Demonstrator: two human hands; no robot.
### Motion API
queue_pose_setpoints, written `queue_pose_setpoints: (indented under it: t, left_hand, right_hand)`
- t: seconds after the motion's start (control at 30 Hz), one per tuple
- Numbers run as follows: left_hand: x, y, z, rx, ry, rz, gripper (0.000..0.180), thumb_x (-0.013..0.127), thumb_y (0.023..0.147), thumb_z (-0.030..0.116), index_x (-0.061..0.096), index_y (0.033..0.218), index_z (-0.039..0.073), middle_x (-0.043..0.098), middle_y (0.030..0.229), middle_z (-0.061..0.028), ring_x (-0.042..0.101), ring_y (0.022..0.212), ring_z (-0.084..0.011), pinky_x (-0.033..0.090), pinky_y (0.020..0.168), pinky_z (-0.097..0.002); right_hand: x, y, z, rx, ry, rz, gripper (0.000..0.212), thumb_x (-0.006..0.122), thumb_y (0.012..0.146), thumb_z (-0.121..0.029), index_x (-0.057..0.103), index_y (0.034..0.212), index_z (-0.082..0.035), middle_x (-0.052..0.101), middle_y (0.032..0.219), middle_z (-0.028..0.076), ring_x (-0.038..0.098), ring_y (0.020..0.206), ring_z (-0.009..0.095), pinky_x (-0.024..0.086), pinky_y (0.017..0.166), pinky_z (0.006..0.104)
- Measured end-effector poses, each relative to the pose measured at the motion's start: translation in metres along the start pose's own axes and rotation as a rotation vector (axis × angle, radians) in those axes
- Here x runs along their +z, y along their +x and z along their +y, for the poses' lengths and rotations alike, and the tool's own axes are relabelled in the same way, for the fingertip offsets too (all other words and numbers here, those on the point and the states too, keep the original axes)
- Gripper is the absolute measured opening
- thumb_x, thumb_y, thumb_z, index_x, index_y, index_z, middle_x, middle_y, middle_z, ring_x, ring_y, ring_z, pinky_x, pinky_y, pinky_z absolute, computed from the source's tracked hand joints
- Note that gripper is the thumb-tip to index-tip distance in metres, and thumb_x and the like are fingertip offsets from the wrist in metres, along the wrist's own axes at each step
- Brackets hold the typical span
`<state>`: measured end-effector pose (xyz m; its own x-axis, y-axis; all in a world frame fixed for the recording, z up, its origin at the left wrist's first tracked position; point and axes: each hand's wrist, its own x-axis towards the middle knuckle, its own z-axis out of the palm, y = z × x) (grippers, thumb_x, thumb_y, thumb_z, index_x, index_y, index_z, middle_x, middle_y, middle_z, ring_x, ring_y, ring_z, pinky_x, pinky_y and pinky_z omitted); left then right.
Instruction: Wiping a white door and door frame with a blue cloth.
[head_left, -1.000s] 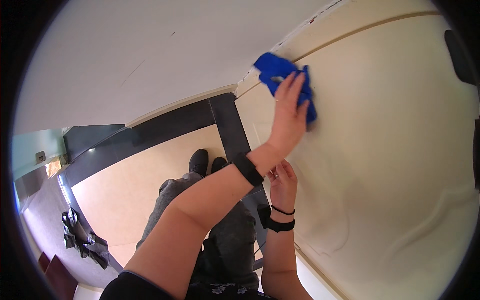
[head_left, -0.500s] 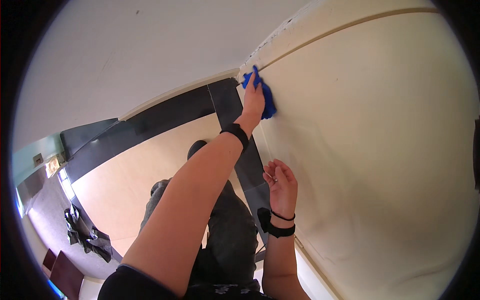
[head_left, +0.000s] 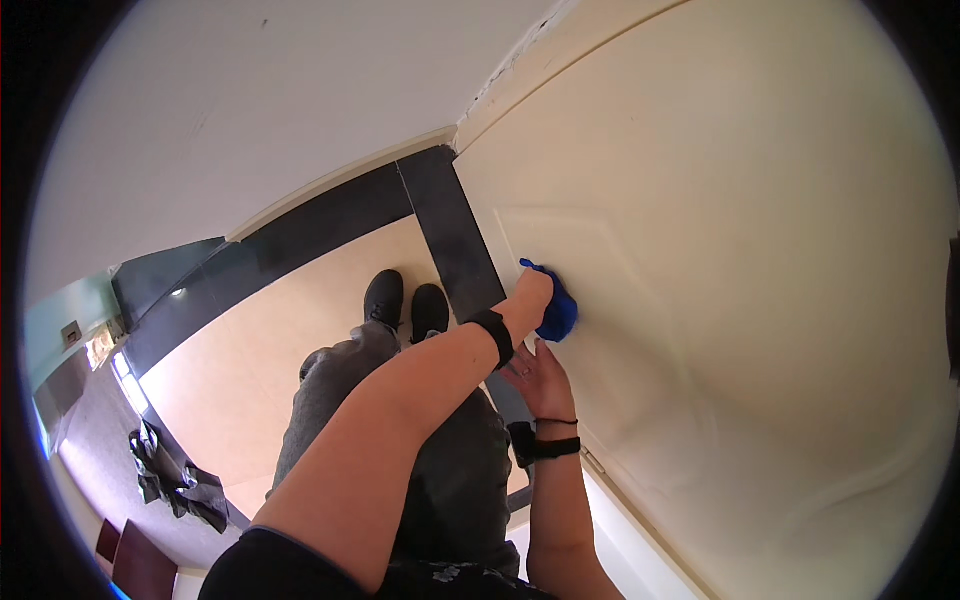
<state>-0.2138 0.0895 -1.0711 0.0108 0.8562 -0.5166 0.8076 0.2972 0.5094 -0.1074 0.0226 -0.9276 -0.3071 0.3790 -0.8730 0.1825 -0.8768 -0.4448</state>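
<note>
A bunched blue cloth is pressed against the lower part of a cream panelled door. My left hand grips it, and most of its fingers are hidden from this angle. Just below, my right hand holds nothing. Its fingers are apart, some of them partly behind my left wrist, with a ring on one. Black bands circle both wrists.
My dark shoes stand on a beige floor with a dark tile border. A pale wall meets the door frame in the far corner. Black plastic bags lie at the left.
My left hand has slid the blue cloth from the door's far corner back toward me, and the elbow is more bent. My right hand has shifted slightly left and now sits by my left wrist.
</note>
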Motion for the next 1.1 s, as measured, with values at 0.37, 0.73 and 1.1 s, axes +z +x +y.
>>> queue_pose_setpoints:
  t: [0.37, 0.73, 1.1]
  left_hand:
    - [-0.132, -0.143, -0.091, -0.585, -1.178, 0.729, 0.034, 0.051, 0.088, 0.029, 0.062, 0.099, -0.001, 0.063, 0.097, -0.0195, 0.060, 0.096, -0.0325, 0.047, 0.080, -0.0358]
    - [-0.141, -0.292, -0.058, -0.208, -0.392, 0.117, 0.039, 0.049, 0.089, 0.034, 0.057, 0.117, 0.008, 0.055, 0.118, -0.0158, 0.051, 0.113, -0.0298, 0.032, 0.100, -0.0496]
    - [-0.073, -0.364, 0.039, -0.111, -0.233, 0.278, 0.041, 0.049, 0.091, 0.035, 0.052, 0.121, 0.008, 0.041, 0.133, -0.0159, 0.033, 0.128, -0.0332, 0.022, 0.103, -0.0576]
  right_hand:
    - [0.148, 0.107, -0.027, 0.008, 0.575, -0.445, 0.033, 0.056, 0.088, -0.010, 0.052, 0.120, -0.004, 0.055, 0.124, 0.011, 0.050, 0.115, 0.028, 0.038, 0.100, 0.0452]
    - [0.077, 0.155, -0.012, -0.054, 0.883, -0.119, 0.033, 0.049, 0.087, 0.006, 0.051, 0.119, 0.000, 0.052, 0.124, 0.014, 0.049, 0.113, 0.028, 0.043, 0.097, 0.0501]
    - [-0.086, 0.069, 0.034, -0.178, 0.681, 0.176, 0.040, 0.039, 0.087, 0.008, 0.047, 0.125, -0.001, 0.048, 0.130, 0.015, 0.041, 0.123, 0.032, 0.043, 0.098, 0.0462]
